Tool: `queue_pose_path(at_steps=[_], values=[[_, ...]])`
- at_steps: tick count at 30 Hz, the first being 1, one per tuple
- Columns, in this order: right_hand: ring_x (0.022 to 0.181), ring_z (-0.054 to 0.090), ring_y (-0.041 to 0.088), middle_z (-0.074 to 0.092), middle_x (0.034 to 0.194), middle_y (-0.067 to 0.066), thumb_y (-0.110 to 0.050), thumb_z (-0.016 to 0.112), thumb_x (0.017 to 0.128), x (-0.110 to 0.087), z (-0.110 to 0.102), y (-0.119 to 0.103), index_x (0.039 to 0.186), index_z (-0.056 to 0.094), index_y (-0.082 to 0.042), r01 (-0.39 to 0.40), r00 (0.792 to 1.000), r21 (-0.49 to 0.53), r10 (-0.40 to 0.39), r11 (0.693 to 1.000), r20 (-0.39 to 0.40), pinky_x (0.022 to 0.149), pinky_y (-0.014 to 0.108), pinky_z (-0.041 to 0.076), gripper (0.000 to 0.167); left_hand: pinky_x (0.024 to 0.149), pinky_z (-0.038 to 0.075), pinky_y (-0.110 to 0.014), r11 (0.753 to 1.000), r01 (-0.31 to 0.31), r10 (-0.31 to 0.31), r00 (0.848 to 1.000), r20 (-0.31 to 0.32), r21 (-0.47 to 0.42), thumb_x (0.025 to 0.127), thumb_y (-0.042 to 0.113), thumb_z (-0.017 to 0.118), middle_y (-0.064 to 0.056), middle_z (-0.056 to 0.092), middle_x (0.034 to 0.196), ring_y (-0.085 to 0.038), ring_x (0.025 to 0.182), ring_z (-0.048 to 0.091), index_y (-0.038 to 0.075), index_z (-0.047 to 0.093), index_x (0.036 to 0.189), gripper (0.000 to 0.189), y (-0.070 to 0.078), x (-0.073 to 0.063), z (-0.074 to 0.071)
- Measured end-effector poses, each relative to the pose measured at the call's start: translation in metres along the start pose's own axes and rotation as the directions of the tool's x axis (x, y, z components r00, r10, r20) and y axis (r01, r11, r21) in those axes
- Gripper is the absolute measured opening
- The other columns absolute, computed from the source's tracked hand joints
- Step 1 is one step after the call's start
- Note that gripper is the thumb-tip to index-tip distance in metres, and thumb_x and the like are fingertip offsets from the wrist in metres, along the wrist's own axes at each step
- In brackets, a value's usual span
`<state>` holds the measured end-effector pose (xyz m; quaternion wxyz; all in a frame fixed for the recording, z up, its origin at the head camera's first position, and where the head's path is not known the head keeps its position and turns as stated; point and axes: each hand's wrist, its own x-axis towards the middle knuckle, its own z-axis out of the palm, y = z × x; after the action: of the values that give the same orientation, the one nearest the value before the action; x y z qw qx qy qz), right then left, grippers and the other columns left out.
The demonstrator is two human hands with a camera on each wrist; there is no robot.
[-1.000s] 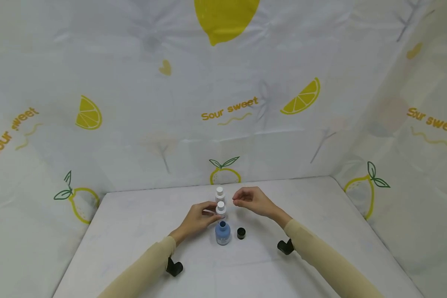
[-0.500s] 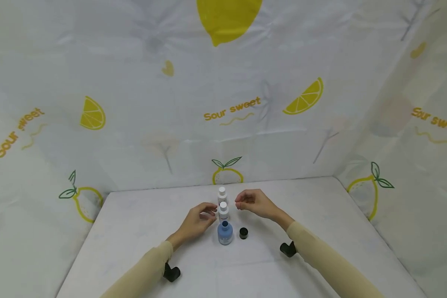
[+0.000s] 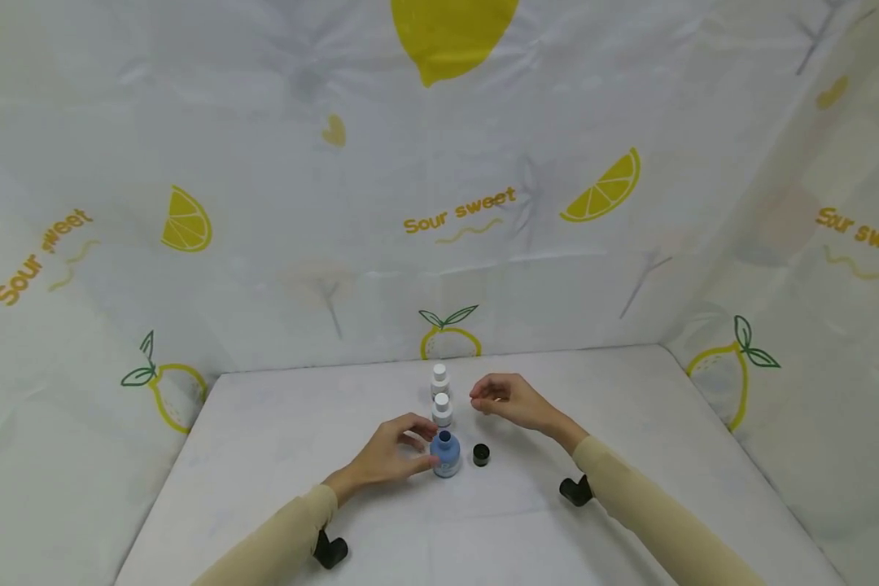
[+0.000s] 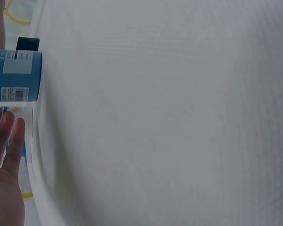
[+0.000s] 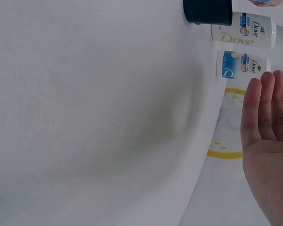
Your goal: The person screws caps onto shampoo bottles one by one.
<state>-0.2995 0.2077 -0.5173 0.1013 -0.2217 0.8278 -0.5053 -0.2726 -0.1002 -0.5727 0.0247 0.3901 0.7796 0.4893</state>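
Observation:
An uncapped blue bottle (image 3: 446, 464) stands upright, nearest the person in a row of three. My left hand (image 3: 390, 457) is at its left side, thumb and fingers spread around it. In the left wrist view, straight fingertips lie right beside the blue bottle (image 4: 16, 75). Two white Dove bottles with white caps stand behind it, a front one (image 3: 442, 413) and a rear one (image 3: 439, 387). Right of the blue bottle lies a black cap (image 3: 481, 455). My right hand (image 3: 514, 402) hovers right of the white bottles, loosely bent and holding nothing.
A white cloth covers the table (image 3: 293, 407). Behind and beside it hangs a white curtain (image 3: 300, 195) printed with lemons. Black wrist mounts, one on the left sleeve (image 3: 331, 550) and one on the right sleeve (image 3: 575, 491), stick out below the forearms.
My left hand has let go of the front white bottle and moved toward the person, to the blue bottle. The right hand stays about where it was. The head view has shifted slightly.

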Motion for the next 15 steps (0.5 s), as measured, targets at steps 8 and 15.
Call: queue_pose_path(at_steps=[8,15], values=[[0.094,0.072,0.021,0.076,0.107,0.017,-0.013,0.072,0.105,-0.008,-0.004,0.005,0.118,0.072,0.001,0.005,0.999,0.026,-0.006,1.000,0.033,0.082,0.023,0.064,0.019,0.093,0.067,-0.028,0.999,-0.028,0.028,1.000,-0.004,0.025,0.087,0.015,0.093,-0.012,0.077,0.123,-0.015,0.112,0.074,0.004,0.068,0.128,0.049,0.008,0.002,0.008],[0.098,0.073,0.024,0.075,0.110,0.021,-0.012,0.070,0.105,-0.015,-0.003,0.009,0.121,0.069,0.007,0.000,0.998,0.039,-0.002,0.999,0.056,0.084,0.021,0.064,0.025,0.094,0.067,-0.029,1.000,-0.008,0.008,1.000,-0.011,0.014,0.088,0.016,0.093,-0.013,0.076,0.122,-0.016,0.111,0.074,0.003,0.068,0.128,0.048,0.011,0.002,0.011]])
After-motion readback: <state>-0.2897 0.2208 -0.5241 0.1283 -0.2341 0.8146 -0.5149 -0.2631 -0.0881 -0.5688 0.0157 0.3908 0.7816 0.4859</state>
